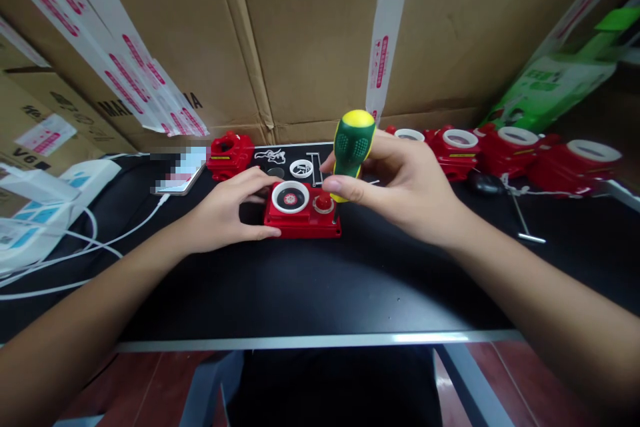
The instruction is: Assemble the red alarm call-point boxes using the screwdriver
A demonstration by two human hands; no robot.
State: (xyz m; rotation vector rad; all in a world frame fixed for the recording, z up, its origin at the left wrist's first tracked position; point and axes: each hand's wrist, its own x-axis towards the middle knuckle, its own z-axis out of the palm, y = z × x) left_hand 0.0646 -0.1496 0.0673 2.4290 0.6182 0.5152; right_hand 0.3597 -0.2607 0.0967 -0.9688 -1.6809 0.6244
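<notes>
A red plastic device (pixel 302 211) with a white ring and a red knob on top lies on the black table (pixel 320 287). My left hand (pixel 227 210) grips its left side, thumb at the front edge and fingers at the back. My right hand (pixel 400 183) holds a green and yellow screwdriver (pixel 351 147) upright by its handle. The shaft points down at the device's right rear corner.
Several more red devices (pixel 500 147) line the back right, with another red part (pixel 231 153) at back left. A phone (pixel 181 172), white power strips (pixel 45 203) and cables lie left. A metal hex key (pixel 525 220) lies right. Cardboard boxes form the back wall.
</notes>
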